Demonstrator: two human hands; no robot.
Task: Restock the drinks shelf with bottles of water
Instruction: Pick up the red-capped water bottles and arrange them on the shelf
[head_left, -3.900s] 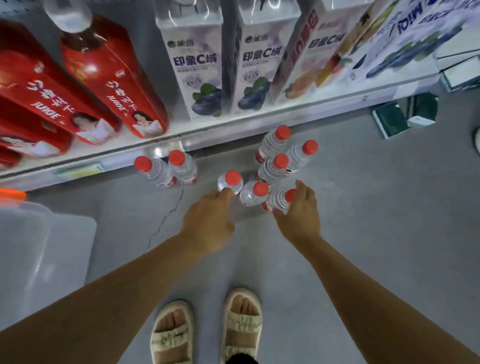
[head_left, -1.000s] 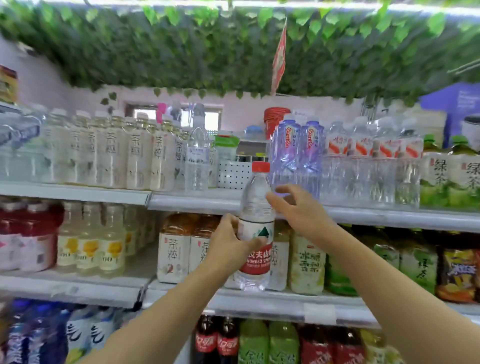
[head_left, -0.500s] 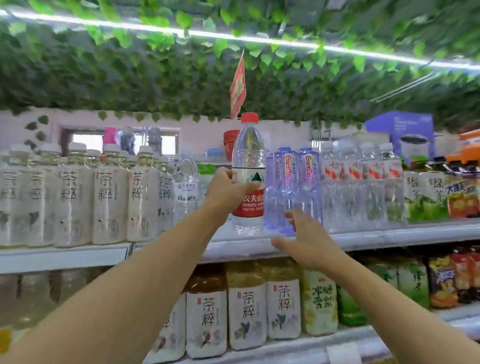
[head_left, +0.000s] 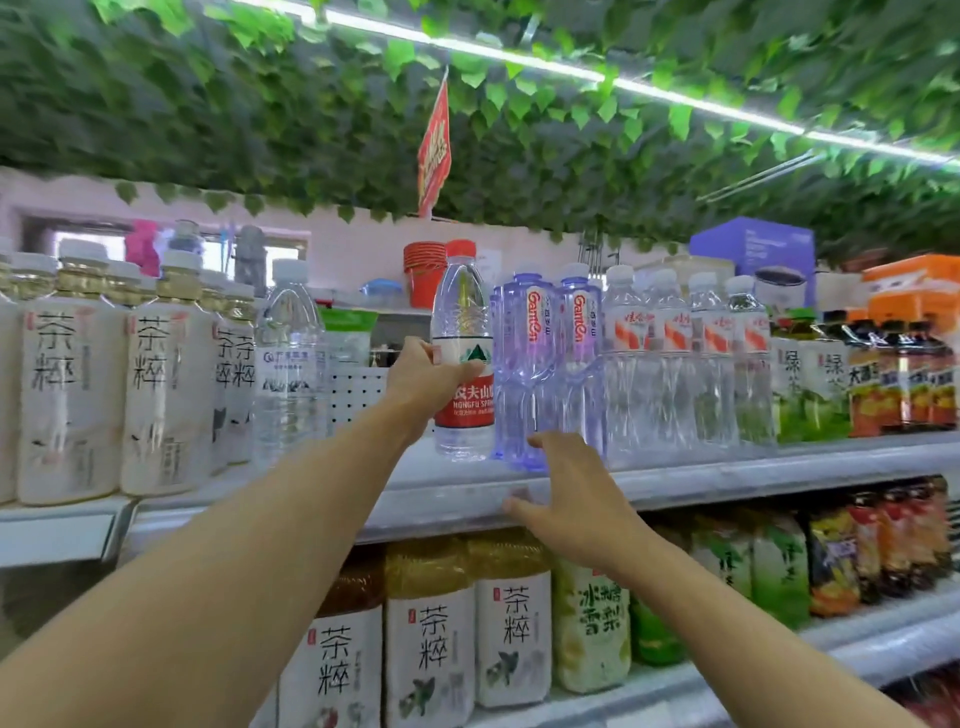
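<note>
A: Taking the purple bottles (head_left: 524, 374) as the marker, what stands to their left?

B: Far left, pale tea bottles (head_left: 70, 395), then a large clear bottle (head_left: 288, 364), then a gap on the shelf (head_left: 675, 480). In that gap, just left of the purple ones, the left hand (head_left: 421, 382) grips the red-capped water bottle (head_left: 462, 358) round its label, upright, its base at or just above the shelf; which of the two cannot be told

A: And the right hand (head_left: 576, 512)?

B: Below and in front of the purple bottles, fingers spread and holding nothing, by the shelf's front edge

A: So which step is this?

B: Placing one bottle, it seems. Next it likely needs setting down squarely beside the purple ones, then letting go without tipping it
</note>
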